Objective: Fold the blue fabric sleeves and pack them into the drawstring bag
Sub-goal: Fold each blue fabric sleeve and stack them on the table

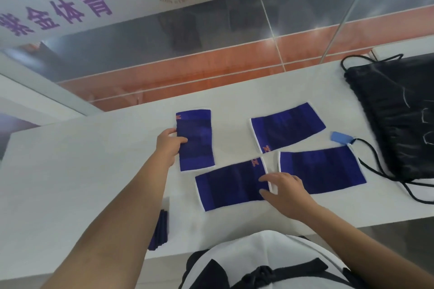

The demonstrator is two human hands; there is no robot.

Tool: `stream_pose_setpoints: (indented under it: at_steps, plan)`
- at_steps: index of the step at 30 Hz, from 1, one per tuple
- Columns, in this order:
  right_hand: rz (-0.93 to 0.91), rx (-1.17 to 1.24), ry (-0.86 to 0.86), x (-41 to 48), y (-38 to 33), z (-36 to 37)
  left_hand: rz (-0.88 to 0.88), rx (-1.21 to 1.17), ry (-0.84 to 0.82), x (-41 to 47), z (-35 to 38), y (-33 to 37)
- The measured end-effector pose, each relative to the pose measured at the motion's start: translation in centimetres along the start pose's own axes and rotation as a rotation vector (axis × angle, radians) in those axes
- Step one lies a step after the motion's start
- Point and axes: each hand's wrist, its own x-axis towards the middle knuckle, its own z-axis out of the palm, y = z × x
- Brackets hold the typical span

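Note:
Several blue fabric sleeves with white trim lie flat on the white table (70,171). My left hand (168,145) grips the left edge of the upright far-left sleeve (196,141). My right hand (285,191) rests, fingers spread, on the right end of the near sleeve (230,186). Two more sleeves lie to the right, one farther back (287,126) and one nearer (321,170). The black drawstring bag (397,115) lies flat at the far right, its cords trailing toward me.
A stack of folded blue fabric (159,230) sits near the table's front edge under my left forearm. A small blue tag (340,137) lies on a cord beside the bag. A glass wall with a white banner stands behind the table.

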Motion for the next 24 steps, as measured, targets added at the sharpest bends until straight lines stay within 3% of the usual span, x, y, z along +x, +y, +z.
stream_pose_setpoints:
  at_steps: [6,13,16,21,24]
  plan:
    - [0.0,0.33,0.155,0.7,-2.3,-1.8,0.227,-0.075,-0.052,-4.7,-0.8,1.3]
    - [-0.01,0.701,0.105,2.3,-6.0,-3.9,0.408,-0.011,-0.083,-11.0,-2.5,3.7]
    - [-0.1,0.618,0.174,2.6,-7.0,-4.1,0.445,-0.074,-0.163,-14.3,-3.4,3.9]
    - [-0.377,0.196,0.306,2.9,-8.8,-5.1,0.447,-0.113,-0.238,-17.7,-3.7,3.1]
    - [-0.463,0.152,0.254,3.2,-9.0,-5.5,0.447,-0.142,-0.275,-18.6,-3.6,2.9]
